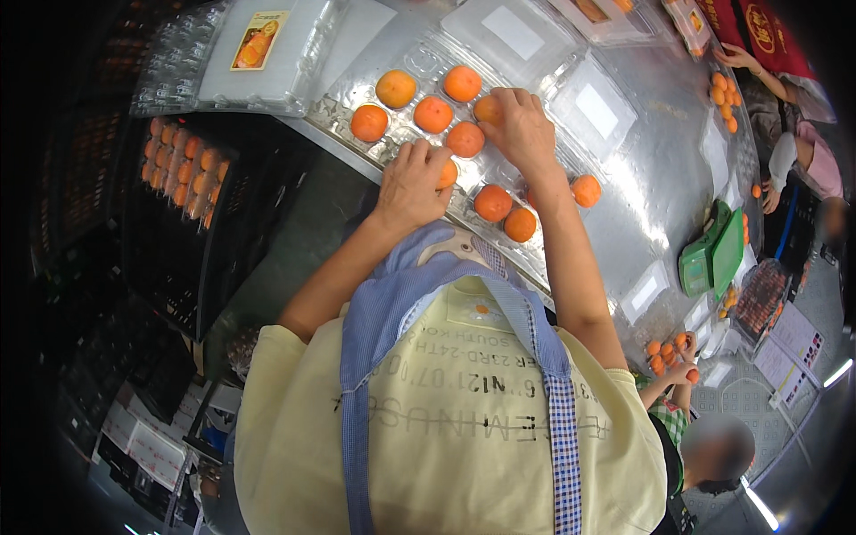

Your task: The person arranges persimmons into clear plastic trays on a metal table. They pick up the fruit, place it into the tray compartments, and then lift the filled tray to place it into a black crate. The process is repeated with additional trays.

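My left hand [413,187] is closed around an orange persimmon [447,174] at the near edge of a clear plastic tray [422,59]. With bent fingers, my right hand [525,130] grips another persimmon [488,110] at the tray's right side. Between and beyond my hands, several persimmons sit in the tray's cups, one of them in the middle [433,115]. To the right of my left hand, more persimmons [493,202] rest on clear plastic. My right forearm partly hides one of these. Another persimmon [586,190] is just right of that forearm.
Stacked clear trays [301,40] with a labelled white sheet stand at the metal table's [659,167] far left. A black crate [167,261] below holds packed fruit. White-padded packs [595,107] lie rightward. A green box [712,254] and co-workers' hands [739,59] are farther right.
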Demonstrator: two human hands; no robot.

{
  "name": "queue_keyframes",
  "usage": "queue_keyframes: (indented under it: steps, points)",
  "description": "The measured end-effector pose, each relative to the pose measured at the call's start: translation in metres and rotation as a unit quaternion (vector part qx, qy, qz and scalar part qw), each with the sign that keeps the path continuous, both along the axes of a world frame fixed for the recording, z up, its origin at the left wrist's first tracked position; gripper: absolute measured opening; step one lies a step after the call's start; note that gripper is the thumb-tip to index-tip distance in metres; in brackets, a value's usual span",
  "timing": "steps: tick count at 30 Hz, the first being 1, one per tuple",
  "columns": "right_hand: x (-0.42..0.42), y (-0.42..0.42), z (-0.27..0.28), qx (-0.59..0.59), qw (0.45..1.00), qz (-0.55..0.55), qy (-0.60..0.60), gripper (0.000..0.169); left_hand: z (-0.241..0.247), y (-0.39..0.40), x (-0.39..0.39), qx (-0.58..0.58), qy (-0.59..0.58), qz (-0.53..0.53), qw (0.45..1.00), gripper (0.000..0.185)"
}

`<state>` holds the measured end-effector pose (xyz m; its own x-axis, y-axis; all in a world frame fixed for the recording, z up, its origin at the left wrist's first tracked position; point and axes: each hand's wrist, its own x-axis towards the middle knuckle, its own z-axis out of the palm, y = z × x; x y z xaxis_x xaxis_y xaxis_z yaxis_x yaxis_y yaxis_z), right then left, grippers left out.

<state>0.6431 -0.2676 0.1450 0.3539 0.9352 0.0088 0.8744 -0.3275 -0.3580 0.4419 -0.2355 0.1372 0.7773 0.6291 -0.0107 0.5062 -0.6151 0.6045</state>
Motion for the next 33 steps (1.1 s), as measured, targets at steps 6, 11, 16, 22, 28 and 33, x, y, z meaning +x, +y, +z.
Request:
queue_keyframes:
  steps: [6,11,16,22,28,33]
  points:
    - [0.0,-0.004,-0.008,0.058,0.998,-0.029,0.026,0.048,0.002,0.004,-0.002,-0.039,-0.072,0.029,0.996,0.045]
    - [0.012,-0.015,-0.004,0.081,0.952,-0.139,0.259,0.054,0.004,0.009,-0.007,-0.203,-0.143,0.038,0.968,0.043]
    - [0.031,-0.054,0.021,0.156,0.894,-0.199,0.369,0.06,-0.008,0.004,-0.011,-0.491,-0.233,0.048,0.838,0.043]
    - [0.043,-0.134,0.044,0.155,0.906,-0.223,0.324,0.056,0.003,0.004,-0.008,-0.603,-0.239,0.048,0.76,0.044]
    - [0.006,-0.208,0.047,0.035,0.94,-0.217,0.262,0.056,0.003,0.001,-0.005,-0.607,-0.222,0.053,0.761,0.045]
    - [-0.015,-0.224,0.03,-0.024,0.973,-0.169,0.157,0.054,0.004,-0.001,0.0,-0.643,-0.191,0.039,0.74,0.043]
